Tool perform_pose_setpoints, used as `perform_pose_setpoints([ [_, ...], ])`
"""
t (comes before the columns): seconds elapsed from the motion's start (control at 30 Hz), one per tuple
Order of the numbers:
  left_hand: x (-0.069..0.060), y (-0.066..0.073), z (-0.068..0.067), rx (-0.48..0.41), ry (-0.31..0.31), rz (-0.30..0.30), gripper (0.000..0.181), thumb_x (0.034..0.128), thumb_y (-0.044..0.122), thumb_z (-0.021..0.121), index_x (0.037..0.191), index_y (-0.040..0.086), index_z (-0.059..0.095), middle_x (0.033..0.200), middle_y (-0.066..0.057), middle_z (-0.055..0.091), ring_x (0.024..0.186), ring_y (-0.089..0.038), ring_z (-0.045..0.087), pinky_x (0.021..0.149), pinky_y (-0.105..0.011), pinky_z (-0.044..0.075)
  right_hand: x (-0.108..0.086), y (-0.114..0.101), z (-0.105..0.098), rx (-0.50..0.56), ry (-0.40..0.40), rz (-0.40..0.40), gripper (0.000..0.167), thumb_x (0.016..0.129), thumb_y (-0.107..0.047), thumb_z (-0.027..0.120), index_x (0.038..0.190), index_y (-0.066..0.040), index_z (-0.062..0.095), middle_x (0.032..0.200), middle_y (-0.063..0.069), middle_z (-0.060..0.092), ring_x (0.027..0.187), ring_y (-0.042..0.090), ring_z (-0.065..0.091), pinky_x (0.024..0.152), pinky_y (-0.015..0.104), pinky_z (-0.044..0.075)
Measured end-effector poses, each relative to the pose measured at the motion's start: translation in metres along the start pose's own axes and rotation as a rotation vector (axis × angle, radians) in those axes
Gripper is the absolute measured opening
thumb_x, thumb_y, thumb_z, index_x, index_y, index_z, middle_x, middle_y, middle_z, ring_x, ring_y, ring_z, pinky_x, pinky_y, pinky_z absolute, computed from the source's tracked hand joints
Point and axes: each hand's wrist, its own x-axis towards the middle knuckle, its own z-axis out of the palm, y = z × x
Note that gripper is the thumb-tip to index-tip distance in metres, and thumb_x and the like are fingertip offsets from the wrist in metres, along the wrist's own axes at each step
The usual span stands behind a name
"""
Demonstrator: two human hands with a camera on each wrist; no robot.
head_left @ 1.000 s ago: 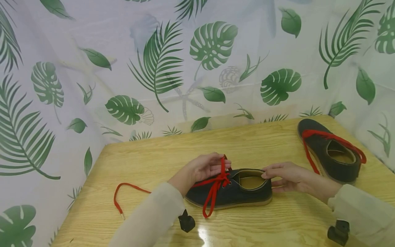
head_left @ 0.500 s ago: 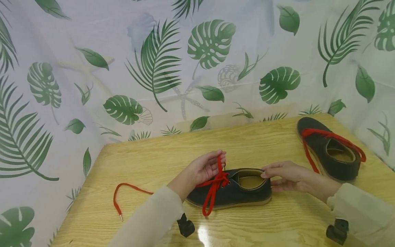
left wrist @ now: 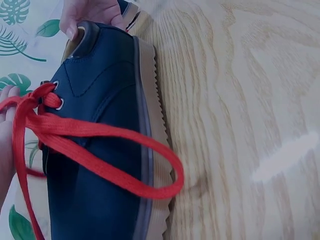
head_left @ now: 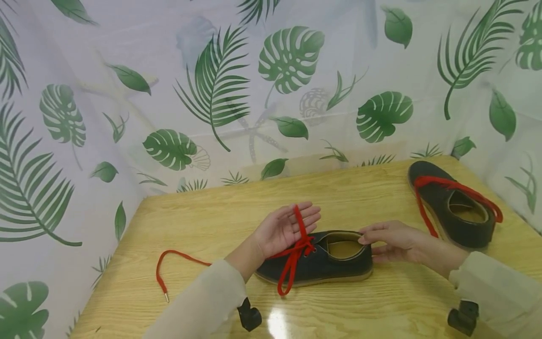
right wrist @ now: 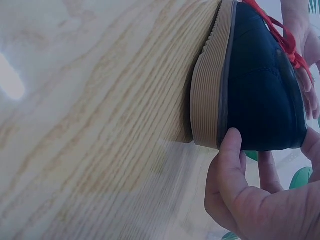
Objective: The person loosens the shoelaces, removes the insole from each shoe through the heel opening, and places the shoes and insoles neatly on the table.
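A dark navy shoe (head_left: pixel 338 269) with a tan sole stands on the table, toe to the left. Its red shoelace (head_left: pixel 290 273) is tied in a bow over the eyelets, and one loop (left wrist: pixel 172 170) hangs down the near side. My left hand (head_left: pixel 284 231) lies beside the far side of the bow, palm up and fingers extended, with the other lace loop lying across the fingers. At the heel, my right hand (head_left: pixel 400 241) holds the shoe, thumb at the collar's rim and fingers (right wrist: pixel 231 150) against the back. The left forearm hides part of the toe.
A second navy shoe (head_left: pixel 474 235) with a red lace draped over it stands at the right rear of the wooden table (head_left: pixel 203 212). A long lace end (head_left: pixel 157 273) trails on the left. Leaf-patterned cloth (head_left: pixel 237 94) hangs behind.
My left hand's fingers have uncurled from the upper lace loop and spread out flat, palm up. The right hand and the shoe have stayed in place.
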Motion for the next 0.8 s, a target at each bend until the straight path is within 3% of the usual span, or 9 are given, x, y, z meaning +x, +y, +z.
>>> perform_pose_setpoints([
  [0.1,0.0009,0.0002,0.0021,0.0,-0.012,-0.006,0.048,0.104,0.016,0.033,0.149,0.003,0.023,0.153,-0.015,0.028,0.14,-0.028,0.028,0.107,-0.033,0.035,0.0001,0.0008,-0.0005,0.003,0.009,0.003,0.05,0.085,-0.011,0.067,0.131,0.002,0.051,0.099,0.006,0.062,0.089,0.02,0.065,0.081,0.039,0.056],
  [0.23,0.002,0.0001,0.0043,0.009,0.021,-0.003,0.05,0.1026,0.007,0.035,0.15,0.006,0.021,0.153,-0.013,0.03,0.139,-0.028,0.03,0.105,-0.039,0.037,0.0011,0.0016,-0.0005,-0.001,0.016,0.008,0.051,0.084,-0.011,0.068,0.131,0.001,0.051,0.102,0.008,0.063,0.089,0.02,0.066,0.081,0.039,0.056],
  [0.43,0.0011,0.0021,0.0043,-0.015,0.038,-0.007,0.051,0.1027,0.007,0.034,0.152,0.011,0.019,0.153,-0.011,0.03,0.139,-0.026,0.031,0.107,-0.046,0.033,0.0013,0.0016,0.0004,-0.004,0.018,0.01,0.053,0.084,-0.011,0.068,0.132,0.002,0.05,0.102,0.008,0.063,0.089,0.02,0.066,0.081,0.039,0.056],
  [0.8,-0.0074,0.0063,-0.004,-0.174,0.179,0.136,0.051,0.1041,0.008,0.03,0.152,0.013,0.015,0.154,-0.015,0.025,0.14,-0.026,0.03,0.109,-0.045,0.031,-0.0008,0.0008,-0.0003,-0.019,0.011,0.006,0.053,0.086,-0.012,0.065,0.134,0.003,0.048,0.102,0.007,0.064,0.089,0.018,0.065,0.079,0.038,0.057],
])
